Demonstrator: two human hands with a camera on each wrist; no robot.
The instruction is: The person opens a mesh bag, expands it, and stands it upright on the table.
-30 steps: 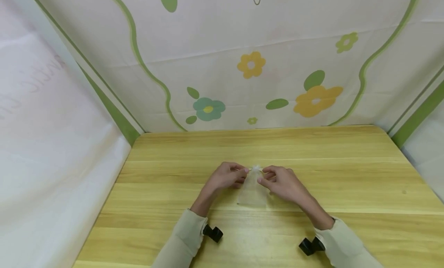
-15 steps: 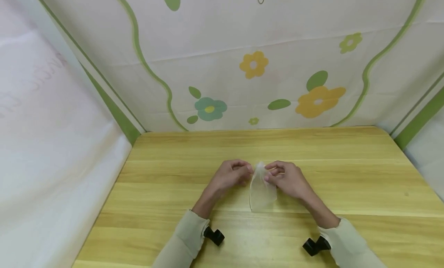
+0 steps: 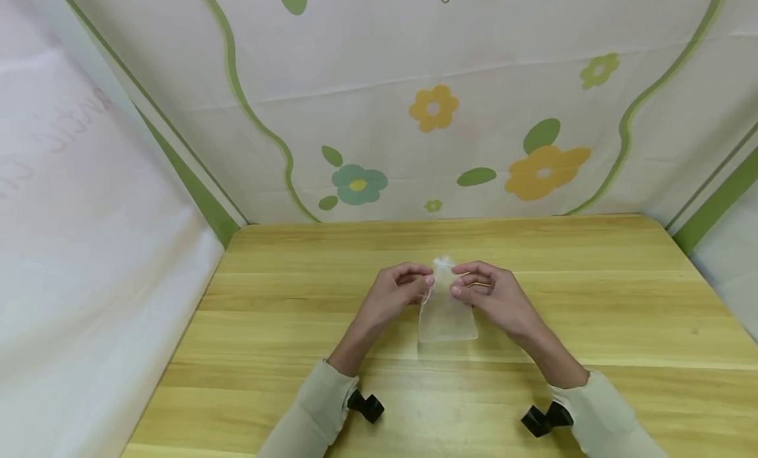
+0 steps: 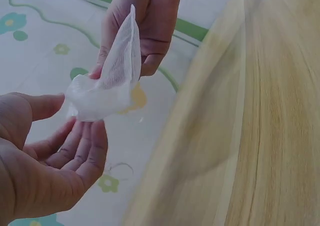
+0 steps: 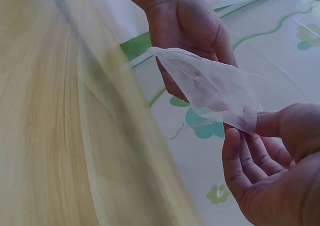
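A small sheer white organza drawstring bag (image 3: 447, 320) hangs between my hands over the table, its gathered top pointing away from me. My left hand (image 3: 398, 290) holds its left side near the neck; in the left wrist view the thumb and fingertips of that left hand (image 4: 55, 161) meet the bag's edge with a gap between them. On the other side, my right hand (image 3: 497, 297) pinches the mesh. Through the thin fabric (image 5: 210, 85) in the right wrist view, the right thumb (image 5: 270, 123) shows against it. No contents show inside.
Beneath lies a wood-grain table (image 3: 266, 326). White cloth walls with printed flowers (image 3: 435, 109) rise behind it and at both sides. Black wrist cameras (image 3: 367, 405) sit at both beige cuffs (image 3: 314, 399).
A second ago both hands were at the cord ends beside the cinched neck. The bag swung right with the right hand, then moved farther from me; both hands are now on its upper sides.
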